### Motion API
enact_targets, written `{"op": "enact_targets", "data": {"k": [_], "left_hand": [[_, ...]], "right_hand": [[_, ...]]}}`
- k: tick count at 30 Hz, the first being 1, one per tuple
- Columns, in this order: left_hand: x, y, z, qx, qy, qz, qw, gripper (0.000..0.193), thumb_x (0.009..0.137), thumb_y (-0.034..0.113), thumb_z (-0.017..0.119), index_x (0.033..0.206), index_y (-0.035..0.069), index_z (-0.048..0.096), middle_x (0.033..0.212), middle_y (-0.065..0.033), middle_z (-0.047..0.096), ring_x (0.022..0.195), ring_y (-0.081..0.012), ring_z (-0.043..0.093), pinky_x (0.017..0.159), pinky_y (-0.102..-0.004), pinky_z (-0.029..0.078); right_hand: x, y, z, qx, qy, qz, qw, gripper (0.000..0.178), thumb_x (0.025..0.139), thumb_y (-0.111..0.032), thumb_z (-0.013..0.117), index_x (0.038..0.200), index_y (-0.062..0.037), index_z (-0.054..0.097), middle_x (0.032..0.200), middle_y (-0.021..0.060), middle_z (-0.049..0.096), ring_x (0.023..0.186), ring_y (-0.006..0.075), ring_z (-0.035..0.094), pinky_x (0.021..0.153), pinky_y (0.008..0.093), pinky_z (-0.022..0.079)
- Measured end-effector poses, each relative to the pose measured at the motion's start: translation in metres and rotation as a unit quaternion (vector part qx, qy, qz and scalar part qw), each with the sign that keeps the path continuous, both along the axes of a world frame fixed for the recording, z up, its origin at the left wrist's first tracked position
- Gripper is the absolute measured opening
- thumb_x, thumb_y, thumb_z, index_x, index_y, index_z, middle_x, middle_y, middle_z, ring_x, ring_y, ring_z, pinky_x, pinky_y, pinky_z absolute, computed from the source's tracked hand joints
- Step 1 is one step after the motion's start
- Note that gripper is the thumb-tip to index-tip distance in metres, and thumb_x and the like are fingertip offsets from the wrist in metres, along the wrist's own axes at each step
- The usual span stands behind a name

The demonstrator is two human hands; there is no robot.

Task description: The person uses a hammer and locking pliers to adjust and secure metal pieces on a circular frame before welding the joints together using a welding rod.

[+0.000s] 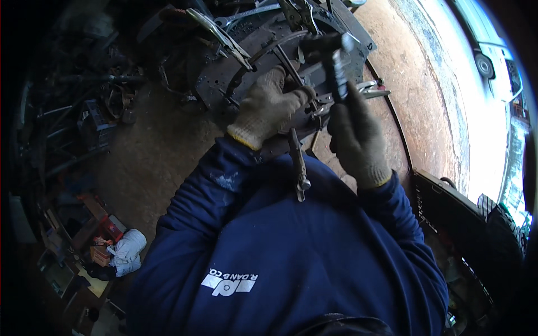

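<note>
My right hand (360,137), in a grey knit glove, is wrapped round the handle of a hammer (338,73). The blurred hammer head is raised over the metal work table (216,78). My left hand (268,106), gloved too, closes on a thin metal bar (288,65) beside a curved metal strip (280,40). Locking pliers (219,35) grip at the strip's left end. A second pair of locking pliers (298,15) stands at the far edge. Another pair (298,165) points toward my chest, and further pliers (372,91) lie beyond my right hand.
A combination wrench (246,15) lies at the back of the table. A dark cable or rod (397,117) runs down the right side. Metal frames and a crate (96,124) stand on the left, with boxes and a white sack (129,252) below. A parked vehicle (485,56) is outside.
</note>
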State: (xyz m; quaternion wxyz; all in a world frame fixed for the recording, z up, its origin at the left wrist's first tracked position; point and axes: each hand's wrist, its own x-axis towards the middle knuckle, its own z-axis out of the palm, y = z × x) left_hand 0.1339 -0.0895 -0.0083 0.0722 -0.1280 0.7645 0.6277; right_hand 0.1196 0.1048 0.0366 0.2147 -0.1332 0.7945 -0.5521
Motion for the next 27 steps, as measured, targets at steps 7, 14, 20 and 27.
{"op": "enact_targets", "data": {"k": [7,14,20,27], "left_hand": [[0.003,0.002,-0.032,-0.021,0.063,0.037,0.997,0.038,0.093,0.029,0.077,0.116,0.002,0.066,0.1,-0.0144,0.074,0.091,-0.026,0.071,0.081,-0.0401,0.056],[0.007,0.003,-0.017,0.078,0.058,0.059,0.994,0.036,0.092,0.024,0.078,0.119,0.002,0.067,0.103,-0.0133,0.074,0.095,-0.0232,0.071,0.086,-0.0388,0.056],[0.003,0.003,-0.005,0.054,0.017,0.024,0.998,0.042,0.092,0.011,0.076,0.13,-0.001,0.062,0.107,-0.0117,0.07,0.101,-0.0183,0.068,0.09,-0.0347,0.055],[0.004,0.0,-0.015,0.035,0.019,0.034,0.999,0.036,0.092,0.016,0.077,0.122,0.0,0.066,0.105,-0.0108,0.071,0.1,-0.0192,0.068,0.088,-0.0363,0.053]], "right_hand": [[0.008,0.004,-0.01,-0.05,0.122,0.0,0.991,0.055,0.109,-0.017,0.049,0.159,-0.004,0.033,0.083,0.0007,0.056,0.062,0.0056,0.051,0.053,0.0211,0.044],[0.007,-0.001,0.011,-0.029,0.004,-0.026,0.999,0.056,0.108,-0.018,0.049,0.16,-0.004,0.033,0.081,-0.0011,0.053,0.062,0.0046,0.049,0.053,0.0209,0.043],[0.014,-0.002,0.006,-0.056,0.049,-0.045,0.996,0.056,0.108,-0.018,0.051,0.16,-0.0049,0.034,0.082,-0.0009,0.054,0.062,0.0043,0.049,0.053,0.021,0.043],[0.01,-0.001,-0.001,-0.007,0.07,-0.03,0.997,0.053,0.108,-0.01,0.051,0.159,-0.0082,0.038,0.083,-0.0013,0.055,0.062,0.0036,0.05,0.053,0.0226,0.044]]}}
